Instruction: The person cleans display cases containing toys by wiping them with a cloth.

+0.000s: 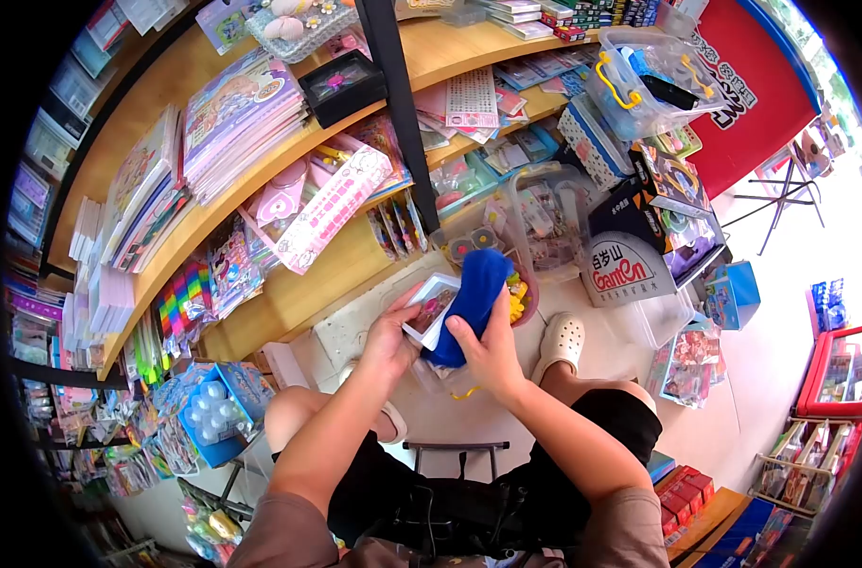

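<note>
In the middle of the head view, my left hand (391,339) grips a small white-edged box (433,310) with a clear front and something brownish-pink inside. My right hand (491,348) is closed round a bunched blue cloth (484,286), its thumb on the near side. The cloth lies against the right edge of the box and hides part of it. Just beyond my hands, a pink-rimmed tub (526,305) with yellow items is partly covered by the cloth. Beside it stands a clear plastic bin (545,208) with packaged goods.
Curved wooden shelves (407,284) with books (242,114) and stationery stand ahead and left. To the right are a Ganten carton (630,270) and a clear tub with yellow handles (653,80). A blue box of clear balls (213,414) sits lower left. My feet flank the floor bins.
</note>
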The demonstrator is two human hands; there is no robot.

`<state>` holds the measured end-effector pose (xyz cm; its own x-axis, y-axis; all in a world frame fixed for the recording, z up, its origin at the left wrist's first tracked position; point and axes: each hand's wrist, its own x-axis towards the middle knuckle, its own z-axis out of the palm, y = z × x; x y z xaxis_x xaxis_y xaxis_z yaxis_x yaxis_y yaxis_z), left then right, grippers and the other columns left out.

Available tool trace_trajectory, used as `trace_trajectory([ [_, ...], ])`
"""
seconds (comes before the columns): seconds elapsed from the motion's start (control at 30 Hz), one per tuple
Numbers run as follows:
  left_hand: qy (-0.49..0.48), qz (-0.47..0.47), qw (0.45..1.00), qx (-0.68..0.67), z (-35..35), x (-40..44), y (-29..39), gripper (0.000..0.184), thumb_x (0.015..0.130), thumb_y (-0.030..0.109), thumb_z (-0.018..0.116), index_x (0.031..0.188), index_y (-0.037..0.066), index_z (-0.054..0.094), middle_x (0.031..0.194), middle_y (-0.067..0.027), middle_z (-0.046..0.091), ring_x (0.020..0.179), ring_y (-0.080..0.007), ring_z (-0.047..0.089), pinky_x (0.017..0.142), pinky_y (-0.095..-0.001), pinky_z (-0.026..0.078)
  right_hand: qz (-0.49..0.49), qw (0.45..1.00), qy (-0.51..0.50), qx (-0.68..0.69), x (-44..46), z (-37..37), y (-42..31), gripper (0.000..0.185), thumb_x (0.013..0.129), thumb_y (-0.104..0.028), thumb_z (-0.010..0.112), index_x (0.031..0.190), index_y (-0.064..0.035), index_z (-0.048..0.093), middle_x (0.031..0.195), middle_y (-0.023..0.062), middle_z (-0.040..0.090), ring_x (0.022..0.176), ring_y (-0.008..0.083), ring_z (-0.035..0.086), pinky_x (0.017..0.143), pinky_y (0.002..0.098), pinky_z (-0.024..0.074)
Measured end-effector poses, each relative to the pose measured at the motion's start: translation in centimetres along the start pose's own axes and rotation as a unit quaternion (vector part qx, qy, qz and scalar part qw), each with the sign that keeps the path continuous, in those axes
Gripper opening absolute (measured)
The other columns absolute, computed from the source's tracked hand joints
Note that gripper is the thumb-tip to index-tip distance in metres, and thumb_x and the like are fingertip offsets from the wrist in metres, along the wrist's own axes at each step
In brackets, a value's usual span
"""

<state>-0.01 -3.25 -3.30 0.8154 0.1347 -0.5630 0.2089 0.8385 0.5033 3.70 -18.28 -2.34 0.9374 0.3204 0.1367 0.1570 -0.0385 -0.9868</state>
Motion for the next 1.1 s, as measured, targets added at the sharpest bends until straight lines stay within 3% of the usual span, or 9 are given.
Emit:
trace_trajectory([
  [0.27, -0.013, 0.068, 0.991, 0.110, 1.4, -1.3, 0.3, 0.041, 0.089, -0.002, 0.046, 0.130, 0.005, 0.048, 0.114, -0.0099, 0.060, 0.093, -0.0178, 0.062, 0.082, -0.0349, 0.053, 0.060, 0.986, 0.096, 0.125, 1.9, -0.5, -1.5, 0.031, 0.087, -0.012, 0.061, 0.114, -0.0011, 0.052, 0.099, 0.0038, 0.060, 0.088, 0.0116, 0.055, 0.080, 0.0257, 0.0447],
  [0.5, -0.087, 0.080, 0.959, 0.257, 1.3, -2.6, 1.9, 0.039, 0.090, -0.002, 0.046, 0.129, 0.005, 0.050, 0.117, -0.0093, 0.058, 0.094, -0.0125, 0.060, 0.082, -0.0284, 0.051, 0.166, 0.952, 0.064, 0.248, 1.0, -0.1, 1.8, 0.029, 0.091, -0.017, 0.058, 0.115, -0.0018, 0.052, 0.102, 0.0015, 0.059, 0.090, 0.0091, 0.053, 0.081, 0.0246, 0.0429],
  [0.57, -0.125, 0.137, 0.925, 0.331, 0.4, -2.1, 2.0, 0.039, 0.090, -0.002, 0.046, 0.128, 0.005, 0.052, 0.116, -0.0060, 0.058, 0.095, -0.0101, 0.057, 0.077, -0.0289, 0.054, 0.150, 0.966, 0.049, 0.203, 0.6, 0.1, 2.3, 0.029, 0.093, -0.019, 0.054, 0.115, -0.0005, 0.051, 0.105, 0.0026, 0.058, 0.095, 0.0113, 0.053, 0.085, 0.0267, 0.0422],
  [0.7, -0.170, 0.114, 0.893, 0.402, 0.6, -3.0, 2.0, 0.038, 0.090, -0.002, 0.048, 0.127, 0.006, 0.053, 0.124, -0.0004, 0.056, 0.103, -0.0095, 0.054, 0.090, -0.0227, 0.042, 0.093, 0.987, 0.025, 0.126, 0.9, 0.6, 2.9, 0.031, 0.094, -0.021, 0.051, 0.115, 0.0019, 0.050, 0.105, 0.0061, 0.059, 0.096, 0.0153, 0.054, 0.085, 0.0296, 0.0428],
  [0.77, -0.201, 0.142, 0.839, 0.486, 0.5, -2.9, 1.4, 0.038, 0.087, -0.004, 0.051, 0.124, 0.003, 0.055, 0.126, -0.0046, 0.056, 0.106, -0.0090, 0.053, 0.086, -0.0216, 0.044, 0.089, 0.993, 0.012, 0.078, 1.2, 0.5, 3.2, 0.032, 0.094, -0.022, 0.051, 0.115, 0.0029, 0.050, 0.104, 0.0083, 0.060, 0.095, 0.0167, 0.055, 0.084, 0.0304, 0.0433],
  [0.87, -0.178, 0.046, 0.864, 0.468, 0.9, -3.1, 1.3, 0.037, 0.087, -0.001, 0.054, 0.123, 0.002, 0.055, 0.125, -0.0065, 0.056, 0.108, -0.0103, 0.053, 0.087, -0.0224, 0.044, 0.108, 0.994, 0.013, 0.000, 1.5, 0.5, 2.8, 0.034, 0.093, -0.025, 0.052, 0.112, 0.0037, 0.052, 0.096, 0.0104, 0.061, 0.087, 0.0164, 0.056, 0.078, 0.0302, 0.0449],
  [0.97, -0.103, 0.072, 0.925, 0.359, 1.4, -2.9, 0.4, 0.039, 0.086, 0.001, 0.057, 0.125, 0.001, 0.053, 0.120, -0.0070, 0.059, 0.103, -0.0113, 0.056, 0.086, -0.0241, 0.045, 0.182, 0.979, 0.070, 0.051, 2.0, 0.9, 2.5, 0.034, 0.093, -0.027, 0.054, 0.108, 0.0033, 0.054, 0.093, 0.0080, 0.061, 0.082, 0.0144, 0.055, 0.075, 0.0286, 0.0449],
  [1.0, -0.083, 0.165, 0.926, 0.330, 1.2, -2.2, 0.0, 0.052, 0.084, 0.009, 0.064, 0.132, 0.003, 0.044, 0.114, -0.0061, 0.061, 0.089, -0.0094, 0.059, 0.074, -0.0234, 0.051, 0.167, 0.975, 0.112, 0.094, 2.6, 1.0, 2.6, 0.033, 0.092, -0.028, 0.056, 0.105, 0.0023, 0.056, 0.090, 0.0052, 0.061, 0.077, 0.0118, 0.053, 0.071, 0.0266, 0.0446],
  [1.1, -0.049, 0.185, 0.952, 0.239, 0.8, -1.6, -0.8, 0.057, 0.085, 0.013, 0.065, 0.135, 0.004, 0.040, 0.109, -0.0040, 0.062, 0.087, -0.0087, 0.059, 0.069, -0.0231, 0.050, 0.177, 0.951, 0.196, 0.159, 3.7, 0.5, 2.6, 0.029, 0.092, -0.027, 0.055, 0.105, -0.0002, 0.055, 0.089, 0.0019, 0.059, 0.076, 0.0096, 0.052, 0.069, 0.0248, 0.0438],
])
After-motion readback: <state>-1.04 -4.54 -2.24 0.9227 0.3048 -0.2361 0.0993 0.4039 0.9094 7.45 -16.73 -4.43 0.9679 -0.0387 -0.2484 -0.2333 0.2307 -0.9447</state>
